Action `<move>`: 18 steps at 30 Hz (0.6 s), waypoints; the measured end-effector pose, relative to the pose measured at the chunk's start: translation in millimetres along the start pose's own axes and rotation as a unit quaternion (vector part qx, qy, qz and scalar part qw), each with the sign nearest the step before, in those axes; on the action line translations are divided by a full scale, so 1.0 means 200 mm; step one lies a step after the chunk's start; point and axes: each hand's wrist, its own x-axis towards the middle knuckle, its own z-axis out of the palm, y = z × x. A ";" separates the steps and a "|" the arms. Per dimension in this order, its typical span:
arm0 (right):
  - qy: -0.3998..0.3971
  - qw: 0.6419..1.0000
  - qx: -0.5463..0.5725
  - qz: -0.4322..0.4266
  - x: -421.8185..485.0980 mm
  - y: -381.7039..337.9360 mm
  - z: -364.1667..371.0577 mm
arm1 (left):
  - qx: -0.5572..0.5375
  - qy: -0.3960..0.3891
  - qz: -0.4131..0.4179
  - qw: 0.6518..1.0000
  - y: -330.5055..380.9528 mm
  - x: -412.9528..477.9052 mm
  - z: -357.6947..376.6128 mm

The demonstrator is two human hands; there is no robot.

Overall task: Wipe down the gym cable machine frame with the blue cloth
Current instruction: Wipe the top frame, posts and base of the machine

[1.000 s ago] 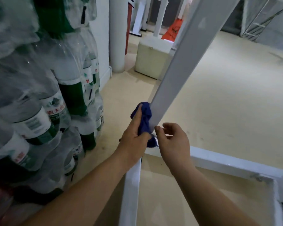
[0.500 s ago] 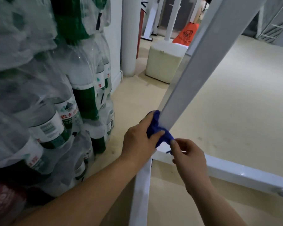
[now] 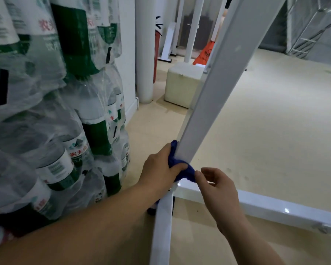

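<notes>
Blue cloth (image 3: 182, 170) sits bunched at the foot of the slanted white post (image 3: 218, 92) of the frame, right where it meets the low rail (image 3: 266, 207) running off to the right along the floor (image 3: 266, 131). The left hand (image 3: 160, 166) grips the cloth, fingers wrapped over it and pressing it to the post's left edge. The right hand (image 3: 217, 185) is just beside it; its thumb tip touches the cloth's right edge with the fingers curled above, though whether it truly pinches the fabric cannot be told. The post's long axis rises up and away to the right from both hands, so the unwiped length lies above them, and the left hand, already around the post, is the nearer one to slide upward. Wrapped packs of water bottles (image 3: 65, 131) are stacked close on the left, and a pale cube seat (image 3: 182, 83) stands farther back.
</notes>
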 end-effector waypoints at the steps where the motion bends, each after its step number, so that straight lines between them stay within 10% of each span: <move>1: 0.001 1.000 0.001 -0.004 0.00 0.00 -0.01 | -0.019 0.030 0.028 0.999 0.05 0.00 -0.01; 10: 0.006 0.999 0.052 -0.009 -0.04 -0.09 -0.07 | -0.029 -0.008 -0.044 0.999 -0.01 -0.03 0.00; 18: 0.017 0.997 0.061 -0.035 -0.07 -0.16 -0.09 | -0.042 0.082 0.093 0.991 0.27 0.00 -0.04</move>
